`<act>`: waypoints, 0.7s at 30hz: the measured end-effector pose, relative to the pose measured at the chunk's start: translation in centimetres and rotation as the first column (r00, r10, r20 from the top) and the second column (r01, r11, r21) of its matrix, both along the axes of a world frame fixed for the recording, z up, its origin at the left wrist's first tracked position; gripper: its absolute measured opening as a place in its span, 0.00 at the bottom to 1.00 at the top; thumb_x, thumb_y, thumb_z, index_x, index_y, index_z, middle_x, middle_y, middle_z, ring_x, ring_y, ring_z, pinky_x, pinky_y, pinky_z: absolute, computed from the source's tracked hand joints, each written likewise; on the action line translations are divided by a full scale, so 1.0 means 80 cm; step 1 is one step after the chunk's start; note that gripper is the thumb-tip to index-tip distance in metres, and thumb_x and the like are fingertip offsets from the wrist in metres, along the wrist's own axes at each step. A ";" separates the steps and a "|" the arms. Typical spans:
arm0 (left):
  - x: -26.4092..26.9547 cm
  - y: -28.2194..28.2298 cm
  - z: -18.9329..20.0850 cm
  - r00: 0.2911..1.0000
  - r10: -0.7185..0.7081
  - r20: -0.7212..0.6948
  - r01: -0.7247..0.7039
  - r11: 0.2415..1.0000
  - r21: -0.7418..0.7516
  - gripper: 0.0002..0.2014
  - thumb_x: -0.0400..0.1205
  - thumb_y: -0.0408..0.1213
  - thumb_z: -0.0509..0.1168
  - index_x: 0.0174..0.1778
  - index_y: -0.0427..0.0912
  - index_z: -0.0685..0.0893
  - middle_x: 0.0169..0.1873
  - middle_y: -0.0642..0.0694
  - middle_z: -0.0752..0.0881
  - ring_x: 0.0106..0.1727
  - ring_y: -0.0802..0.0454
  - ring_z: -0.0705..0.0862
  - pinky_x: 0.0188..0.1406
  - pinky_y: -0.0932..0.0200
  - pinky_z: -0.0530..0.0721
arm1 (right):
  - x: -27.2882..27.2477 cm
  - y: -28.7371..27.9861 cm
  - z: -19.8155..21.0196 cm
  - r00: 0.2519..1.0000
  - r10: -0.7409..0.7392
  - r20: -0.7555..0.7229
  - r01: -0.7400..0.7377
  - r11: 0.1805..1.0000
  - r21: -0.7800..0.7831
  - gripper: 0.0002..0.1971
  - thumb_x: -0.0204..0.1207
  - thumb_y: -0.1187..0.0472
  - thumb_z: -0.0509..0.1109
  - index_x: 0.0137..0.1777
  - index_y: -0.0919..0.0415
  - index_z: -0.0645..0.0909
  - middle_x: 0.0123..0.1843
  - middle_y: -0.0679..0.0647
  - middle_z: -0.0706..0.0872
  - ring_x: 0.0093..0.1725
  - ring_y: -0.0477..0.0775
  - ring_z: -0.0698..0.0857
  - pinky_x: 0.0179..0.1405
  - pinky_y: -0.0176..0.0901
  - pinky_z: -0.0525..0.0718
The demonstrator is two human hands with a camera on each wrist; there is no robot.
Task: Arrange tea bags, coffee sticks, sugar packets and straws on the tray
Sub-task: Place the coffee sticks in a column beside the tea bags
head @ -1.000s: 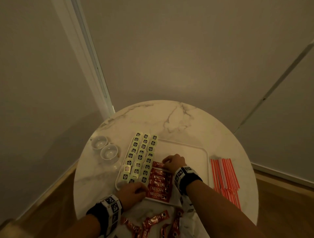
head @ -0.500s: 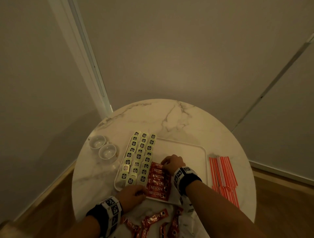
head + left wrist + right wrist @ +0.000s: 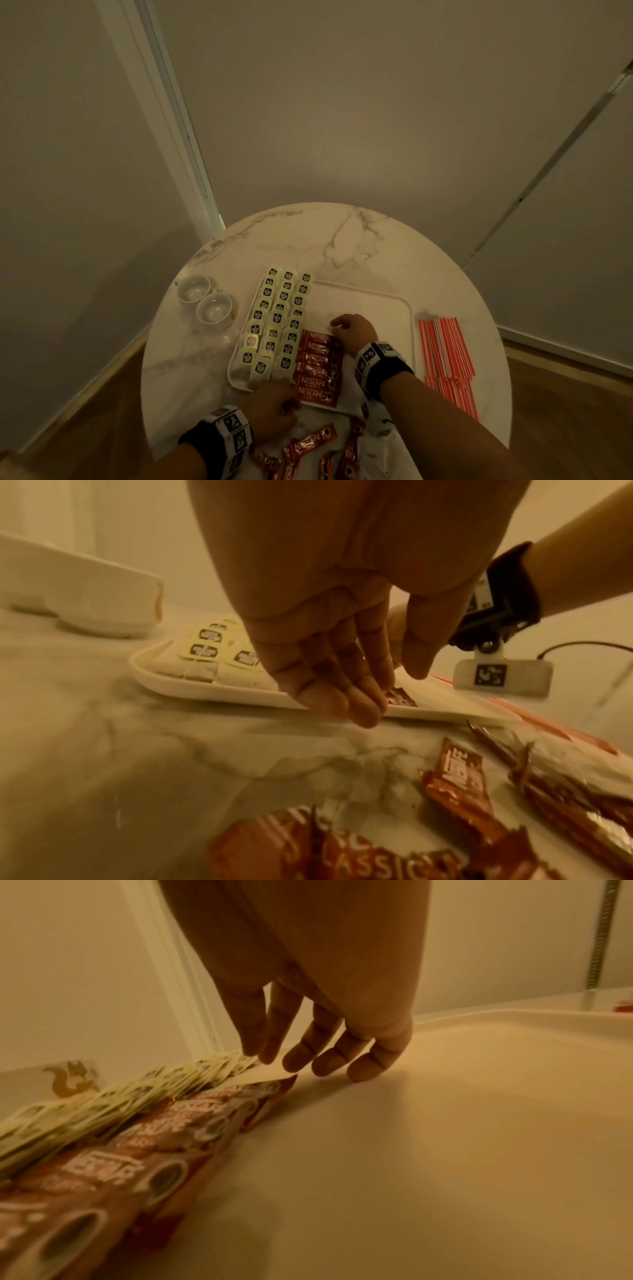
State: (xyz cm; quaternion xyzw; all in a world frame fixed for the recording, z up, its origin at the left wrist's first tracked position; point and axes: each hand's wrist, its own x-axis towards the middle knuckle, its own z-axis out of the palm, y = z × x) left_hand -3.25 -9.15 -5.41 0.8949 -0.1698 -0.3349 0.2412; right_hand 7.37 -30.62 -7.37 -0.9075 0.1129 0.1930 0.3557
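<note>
Being light, slippery foil, the coffee sticks (image 3: 317, 366) are best pinched at their ends; both hands, left hand (image 3: 270, 413) and right hand (image 3: 352, 330), are held flat-fingered, gripping nothing.

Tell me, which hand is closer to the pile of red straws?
The right hand. It rests on the tray, just beside the straws; the left hand is at the tray's near edge, farther away.

The left hand (image 3: 274, 407) is reaching forward, fingers (image 3: 329, 693) extended and held together. The right hand (image 3: 352, 330) is stretching ahead of it, fingers (image 3: 363, 1066) loosely spread, tips pressing down.
</note>
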 end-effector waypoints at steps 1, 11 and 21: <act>-0.003 -0.006 0.005 0.999 -0.050 -0.005 0.050 0.998 0.036 0.14 0.82 0.45 0.63 0.63 0.48 0.81 0.60 0.52 0.82 0.59 0.57 0.80 0.62 0.63 0.78 | -0.005 -0.005 0.002 1.000 -0.023 0.019 0.023 1.000 0.005 0.10 0.77 0.52 0.70 0.56 0.49 0.87 0.55 0.50 0.85 0.56 0.52 0.84 0.58 0.46 0.83; -0.044 -0.072 0.007 0.942 -0.308 0.133 0.250 0.909 0.333 0.23 0.85 0.46 0.60 0.73 0.39 0.72 0.73 0.40 0.72 0.74 0.38 0.70 0.75 0.46 0.67 | -0.103 -0.034 0.013 0.985 -0.058 0.163 0.050 0.997 0.050 0.08 0.79 0.57 0.69 0.56 0.50 0.85 0.54 0.47 0.82 0.56 0.47 0.81 0.55 0.37 0.78; -0.031 -0.057 0.017 0.999 -0.038 -0.008 0.038 0.999 0.020 0.11 0.81 0.53 0.60 0.48 0.55 0.85 0.47 0.55 0.87 0.47 0.57 0.85 0.53 0.59 0.82 | -0.164 -0.029 0.039 0.981 0.147 0.129 -0.153 0.987 0.041 0.11 0.78 0.52 0.69 0.59 0.48 0.85 0.48 0.41 0.82 0.51 0.43 0.80 0.49 0.32 0.75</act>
